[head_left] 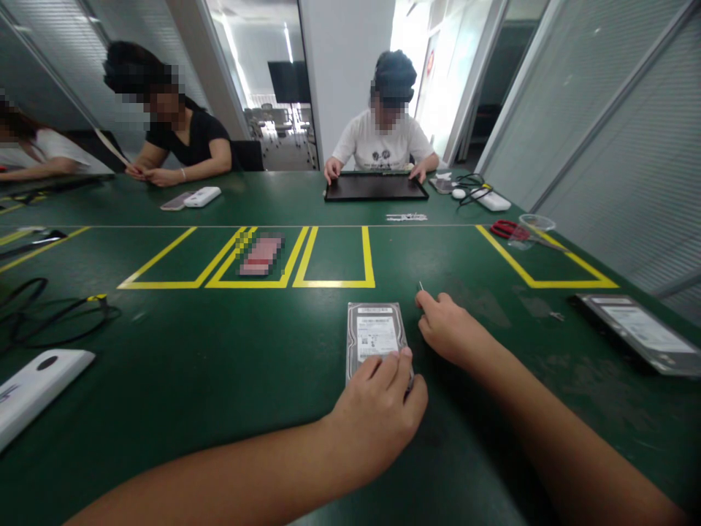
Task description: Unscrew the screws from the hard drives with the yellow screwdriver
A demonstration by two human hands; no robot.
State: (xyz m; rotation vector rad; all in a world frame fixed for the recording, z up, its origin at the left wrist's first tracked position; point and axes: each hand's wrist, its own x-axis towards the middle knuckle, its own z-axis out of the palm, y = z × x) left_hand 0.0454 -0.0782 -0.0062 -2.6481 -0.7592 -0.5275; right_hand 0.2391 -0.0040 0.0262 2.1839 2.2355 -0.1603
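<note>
A silver hard drive (pixel 375 334) with a white label lies flat on the green table (pixel 219 365) in front of me. My left hand (pixel 377 409) rests on its near end, fingers curled over the edge and holding it. Just right of the drive, my right hand (pixel 446 325) is closed in a pinch on a thin metal tool (pixel 420 286) whose tip sticks up above the fingers.
A second hard drive (pixel 638 330) lies at the right edge, a small screw (pixel 556 315) near it. Red scissors (pixel 512 231) and a clear dish (pixel 537 222) sit inside yellow tape. A white device (pixel 33 387) and black cable (pixel 49 314) lie left. Three people work at the far side.
</note>
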